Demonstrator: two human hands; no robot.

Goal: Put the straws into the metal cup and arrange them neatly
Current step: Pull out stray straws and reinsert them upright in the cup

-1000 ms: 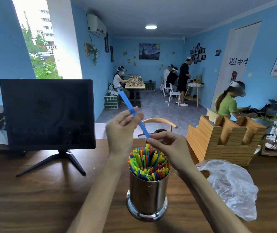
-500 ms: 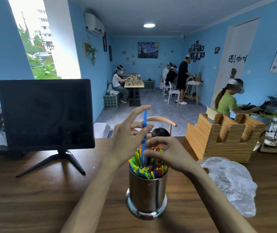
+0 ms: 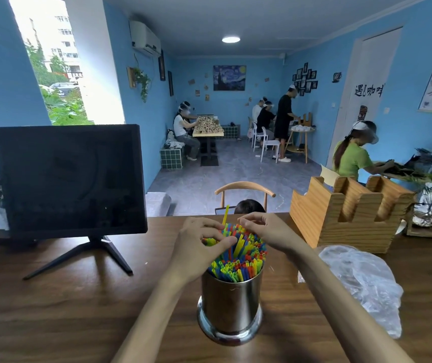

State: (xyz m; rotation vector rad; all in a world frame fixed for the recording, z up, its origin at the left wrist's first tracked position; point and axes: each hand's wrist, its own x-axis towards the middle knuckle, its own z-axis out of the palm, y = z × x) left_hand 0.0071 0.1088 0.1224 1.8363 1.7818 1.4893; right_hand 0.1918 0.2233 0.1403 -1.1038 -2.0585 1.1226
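Most of the straws point(image 3: 238, 255) already stand packed in the metal cup point(image 3: 231, 302), which sits on the wooden table point(image 3: 65, 310) directly in front of the person. Colours mixed: yellow, blue, red, green. No loose straws visible on the table.

One yellow straw point(image 3: 225, 214) sticks up well above the others at the far side of the bundle. Remaining tops are uneven and several lean toward the right rim.

Left hand point(image 3: 200, 241) rests on the left side of the bundle, fingers curled over the straw tops, thumb pressed in against them; it appears to grasp a clump of straws. Right hand point(image 3: 264, 229) hovers at the far right of the bundle, fingers bent and tips close together; whether it pinches a straw cannot be told.

Judgement: filling looks finished or nearly so. Left to do: push down the raised yellow straw, level the tops, straighten the leaners.

Empty-looking plastic bag point(image 3: 361, 284) lies to the right of the cup, apart from it.
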